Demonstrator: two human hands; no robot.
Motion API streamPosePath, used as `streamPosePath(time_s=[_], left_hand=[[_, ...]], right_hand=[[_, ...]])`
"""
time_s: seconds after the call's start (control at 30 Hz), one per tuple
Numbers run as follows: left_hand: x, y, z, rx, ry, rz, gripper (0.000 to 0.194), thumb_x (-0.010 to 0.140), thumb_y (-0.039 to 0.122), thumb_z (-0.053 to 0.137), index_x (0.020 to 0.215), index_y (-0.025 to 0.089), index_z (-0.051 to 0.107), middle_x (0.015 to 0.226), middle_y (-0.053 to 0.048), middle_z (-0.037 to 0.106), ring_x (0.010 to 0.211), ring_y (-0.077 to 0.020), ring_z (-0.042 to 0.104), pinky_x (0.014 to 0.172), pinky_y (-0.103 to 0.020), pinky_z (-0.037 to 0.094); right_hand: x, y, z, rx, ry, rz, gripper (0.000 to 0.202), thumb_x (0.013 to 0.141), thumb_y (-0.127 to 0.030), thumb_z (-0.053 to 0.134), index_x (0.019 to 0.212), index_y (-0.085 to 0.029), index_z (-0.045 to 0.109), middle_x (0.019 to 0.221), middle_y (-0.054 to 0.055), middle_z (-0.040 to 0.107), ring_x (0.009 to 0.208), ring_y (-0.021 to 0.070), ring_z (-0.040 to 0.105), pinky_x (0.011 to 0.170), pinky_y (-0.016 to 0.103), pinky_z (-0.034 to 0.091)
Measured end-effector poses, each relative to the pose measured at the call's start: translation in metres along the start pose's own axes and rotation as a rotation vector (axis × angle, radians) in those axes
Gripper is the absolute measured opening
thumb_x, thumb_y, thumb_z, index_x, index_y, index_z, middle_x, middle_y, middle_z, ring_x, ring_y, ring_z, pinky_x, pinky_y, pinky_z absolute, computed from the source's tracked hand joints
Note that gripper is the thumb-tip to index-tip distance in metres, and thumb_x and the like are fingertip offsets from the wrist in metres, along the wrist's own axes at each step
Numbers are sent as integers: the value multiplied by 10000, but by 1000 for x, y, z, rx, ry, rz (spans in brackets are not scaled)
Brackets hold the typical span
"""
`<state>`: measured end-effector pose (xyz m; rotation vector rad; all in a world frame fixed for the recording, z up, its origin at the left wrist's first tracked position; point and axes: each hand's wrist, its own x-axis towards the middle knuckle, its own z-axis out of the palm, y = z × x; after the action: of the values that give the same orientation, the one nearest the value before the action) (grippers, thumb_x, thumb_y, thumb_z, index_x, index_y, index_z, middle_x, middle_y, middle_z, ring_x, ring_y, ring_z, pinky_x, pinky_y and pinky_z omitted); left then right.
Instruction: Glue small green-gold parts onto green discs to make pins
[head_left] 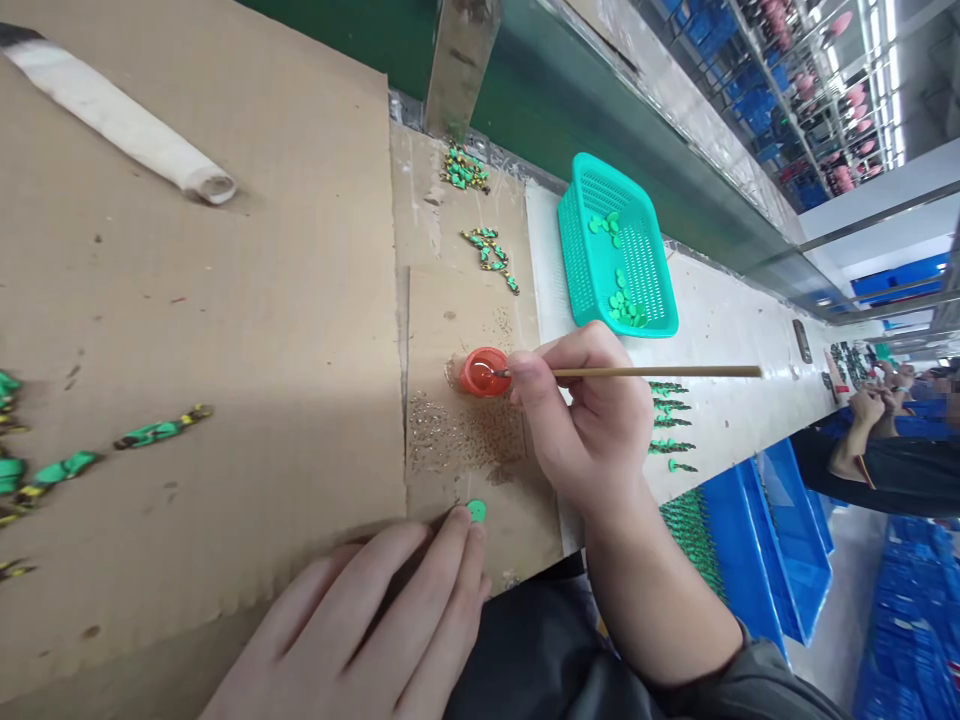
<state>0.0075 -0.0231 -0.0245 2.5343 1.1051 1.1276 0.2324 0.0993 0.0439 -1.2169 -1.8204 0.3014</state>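
Observation:
My right hand (585, 420) pinches a thin paintbrush (667, 372) with a wooden handle. The brush tip reaches into a small red-orange pot (486, 372) holding shiny liquid. Below the pot, at the fingertips of my left hand (390, 610), a small round green disc (477, 511) shows at the cardboard's near edge. The left fingers are bent and close together; my thumb is hidden, and so is most of whatever lies under the fingers. Brown specks of dried drips cover the cardboard (465, 435) between pot and disc.
A turquoise basket (566, 245) with several green discs stands beyond my right hand. Small green-and-dark figures (465, 168) lie at the back and left. A white-wrapped stick (112, 115) rests on cardboard. Blue bins (795, 540) line the right; a co-worker (862, 430) sits farther along.

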Motion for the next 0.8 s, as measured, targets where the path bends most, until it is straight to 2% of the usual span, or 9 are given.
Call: streamPosePath(time_s=[0.2, 0.33, 0.5, 0.63, 0.73, 0.8], left_hand=[[0, -1, -2, 23, -32, 25, 286, 1131, 187, 693, 1372, 195, 846, 1562, -103, 847, 1309, -353, 778, 1041, -553, 575], [3, -4, -4, 67, -22, 79, 237, 1130, 191, 723, 1326, 176, 857, 1522, -120, 849, 1281, -346, 766, 1002, -544, 567], [7, -5, -5, 95, -23, 97, 187, 1122, 220, 796, 1282, 176, 881, 1504, -109, 846, 1269, -335, 766, 959, -524, 578], [7, -5, -6, 72, -29, 97, 213, 1129, 205, 798, 1320, 142, 869, 1507, -117, 838, 1273, -342, 757, 964, -551, 566], [5, -4, -8, 78, -58, 101, 290, 1116, 179, 790, 1392, 122, 857, 1536, -127, 833, 1280, -360, 765, 977, -574, 588], [2, -3, -9, 89, -72, 90, 338, 1103, 177, 780, 1431, 146, 857, 1605, -122, 814, 1294, -371, 783, 982, -587, 626]], right_hand=[[-22, -10, -7, 62, 99, -80, 219, 1234, -257, 732, 1043, -302, 635, 830, -42, 681, 668, 151, 705, 620, 330, 574], [-35, -13, -7, 64, 21, -73, 275, 1202, -204, 748, 992, -293, 594, 784, -59, 664, 633, 133, 680, 599, 303, 558], [-34, -11, -3, -16, -58, -48, 316, 1189, -186, 755, 956, -292, 571, 762, -60, 657, 657, 139, 693, 607, 303, 534], [-37, -15, -5, 11, -29, -53, 306, 1171, -154, 761, 969, -291, 577, 778, -60, 665, 651, 135, 688, 613, 295, 547], [-50, -21, -11, 57, 17, -99, 270, 1148, -101, 731, 1010, -286, 590, 800, -45, 687, 640, 142, 692, 592, 291, 564], [-63, -26, -15, 81, -13, -130, 236, 1126, -71, 709, 1048, -272, 613, 815, -24, 697, 633, 153, 690, 560, 292, 568]])
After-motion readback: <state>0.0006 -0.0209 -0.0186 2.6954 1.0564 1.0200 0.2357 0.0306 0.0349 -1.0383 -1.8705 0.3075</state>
